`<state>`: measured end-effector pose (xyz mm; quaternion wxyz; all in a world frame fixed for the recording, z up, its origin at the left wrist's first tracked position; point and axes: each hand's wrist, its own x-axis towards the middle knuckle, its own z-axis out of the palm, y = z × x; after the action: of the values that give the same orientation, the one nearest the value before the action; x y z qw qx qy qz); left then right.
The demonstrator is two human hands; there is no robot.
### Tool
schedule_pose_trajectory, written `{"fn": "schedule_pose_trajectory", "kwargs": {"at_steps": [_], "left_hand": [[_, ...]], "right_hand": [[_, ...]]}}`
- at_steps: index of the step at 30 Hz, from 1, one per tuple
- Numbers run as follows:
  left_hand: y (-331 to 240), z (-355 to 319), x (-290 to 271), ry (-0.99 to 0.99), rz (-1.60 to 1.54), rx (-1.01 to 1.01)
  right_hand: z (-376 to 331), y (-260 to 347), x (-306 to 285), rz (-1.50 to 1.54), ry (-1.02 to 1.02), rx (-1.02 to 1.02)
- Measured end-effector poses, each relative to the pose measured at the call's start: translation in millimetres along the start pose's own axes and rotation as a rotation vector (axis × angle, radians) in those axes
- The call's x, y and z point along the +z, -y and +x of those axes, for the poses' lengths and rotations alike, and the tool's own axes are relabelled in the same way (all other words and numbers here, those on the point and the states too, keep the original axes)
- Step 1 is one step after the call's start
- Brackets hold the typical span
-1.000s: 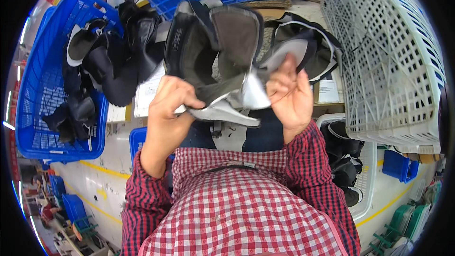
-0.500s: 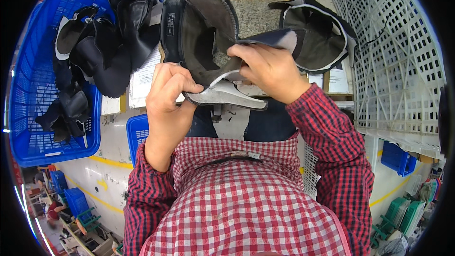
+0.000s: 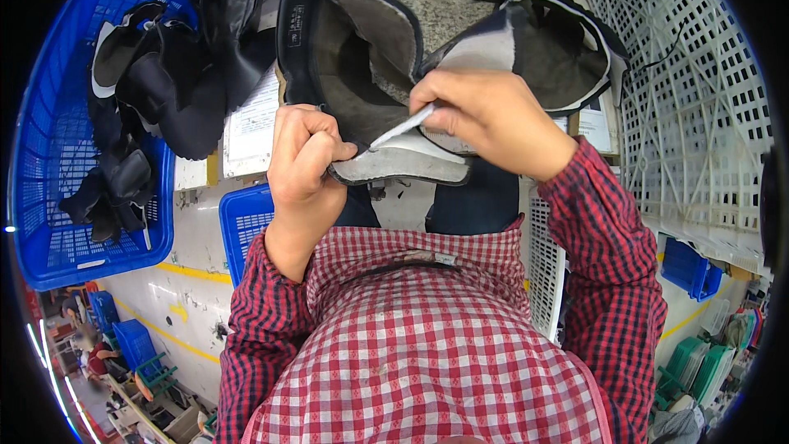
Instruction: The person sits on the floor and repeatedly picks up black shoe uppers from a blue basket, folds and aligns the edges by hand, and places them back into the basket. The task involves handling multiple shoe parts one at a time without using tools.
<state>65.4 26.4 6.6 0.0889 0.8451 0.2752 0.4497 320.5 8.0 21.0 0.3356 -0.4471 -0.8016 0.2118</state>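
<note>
A black boot upper [image 3: 297,53] with dark grey lining stands open in front of me, at the near edge of the bench. My left hand [image 3: 302,166] is closed on its near left edge, thumb and fingers pinching the seam. Beside that thumb, a pale grey flap [image 3: 403,163] with a dark rim spreads toward me. My right hand [image 3: 497,119] pinches a whitish edge of the upper's lining and holds it raised above the flap. The right fingers hide part of the material. A second black upper [image 3: 567,57] rests just beyond my right hand.
On the left, a blue crate [image 3: 156,230] holds several black uppers [image 3: 168,90]. A white lattice crate [image 3: 682,99] stands at the right. Printed sheets [image 3: 249,133] lie on the bench by a speckled slab [image 3: 444,12]. Another blue crate [image 3: 242,218] is below the bench.
My right hand has shifted slightly right and tilted, lifting the whitish lining edge. More of the pale flap shows below it. My left hand keeps its pinch on the upper.
</note>
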Motion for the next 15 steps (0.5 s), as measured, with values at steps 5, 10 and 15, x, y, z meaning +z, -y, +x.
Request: {"fn": "schedule_pose_trajectory", "kwargs": {"at_steps": [5, 10, 15], "left_hand": [[-4.4, -10.2, 7.8, 0.049, 0.1, 0.014], [-8.7, -14.9, 8.0, 0.03, 0.094, 0.122], [-11.5, -17.1, 7.1, 0.047, 0.113, 0.164]], "right_hand": [[-19.8, 15.3, 21.2, -0.52, -0.189, -0.271], [-32.0, 20.3, 36.5, -0.56, -0.399, -0.442], [-37.8, 22.1, 29.5, -0.601, -0.317, -0.393]]}}
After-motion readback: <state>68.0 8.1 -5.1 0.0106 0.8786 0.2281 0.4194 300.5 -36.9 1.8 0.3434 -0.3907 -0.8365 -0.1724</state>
